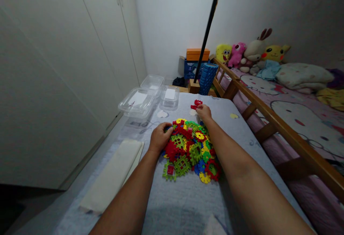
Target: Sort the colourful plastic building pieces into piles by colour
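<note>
A heap of plastic building pieces (185, 145) in red, green, yellow and blue lies on the cloth-covered surface between my forearms. My left hand (159, 137) rests against the heap's upper left edge, thumb and fingers slightly apart; its fingertips are partly lost among the pieces. Past the far right side of the heap, my right hand (204, 113) is closed with its fingertips on a red plastic piece (193, 107), low over the cloth. Another red piece (198, 102) lies just beyond those fingers.
Clear plastic containers (138, 100) with white slips stand at the far left. A folded cream cloth (115, 174) lies left of my left forearm. Along the right runs a wooden bed rail (255, 109). A black pole (206, 34) on a wooden block rises at the back beside a blue roller (208, 79).
</note>
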A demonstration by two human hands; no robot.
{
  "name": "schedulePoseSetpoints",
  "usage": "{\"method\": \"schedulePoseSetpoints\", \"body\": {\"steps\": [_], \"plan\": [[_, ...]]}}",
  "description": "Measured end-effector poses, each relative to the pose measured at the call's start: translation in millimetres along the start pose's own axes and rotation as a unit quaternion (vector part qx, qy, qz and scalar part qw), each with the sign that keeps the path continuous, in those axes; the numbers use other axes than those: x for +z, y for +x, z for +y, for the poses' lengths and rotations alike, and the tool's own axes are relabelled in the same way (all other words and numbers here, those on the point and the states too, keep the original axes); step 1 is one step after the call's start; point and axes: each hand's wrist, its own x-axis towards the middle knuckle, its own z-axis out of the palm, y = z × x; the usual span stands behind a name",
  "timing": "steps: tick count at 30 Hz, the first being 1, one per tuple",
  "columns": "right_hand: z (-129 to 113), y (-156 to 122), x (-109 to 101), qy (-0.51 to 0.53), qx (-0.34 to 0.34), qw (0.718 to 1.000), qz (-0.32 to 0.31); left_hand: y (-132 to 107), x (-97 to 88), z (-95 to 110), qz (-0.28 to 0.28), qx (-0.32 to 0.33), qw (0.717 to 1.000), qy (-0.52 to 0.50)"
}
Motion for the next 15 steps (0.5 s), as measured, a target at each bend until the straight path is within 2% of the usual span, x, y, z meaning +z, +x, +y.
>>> {"method": "schedulePoseSetpoints", "body": {"steps": [7, 12, 15], "plan": [[-2.2, -4.1, -4.7, -0.015, -0.003, 0.999, -0.043, -0.4, 0.6, -0.9, 0.001, -0.001, 1.000, 0.000], [0.8, -0.9, -1.5, -0.016, -0.029, 0.999, 0.029, -0.3, 0.6, -1.0, 0.003, 0.000, 1.000, -0.004], [2.0, 2.8, 1.1, 0.001, -0.055, 0.998, 0.029, -0.3, 0.8, -0.3, 0.003, -0.001, 1.000, -0.003]]}}
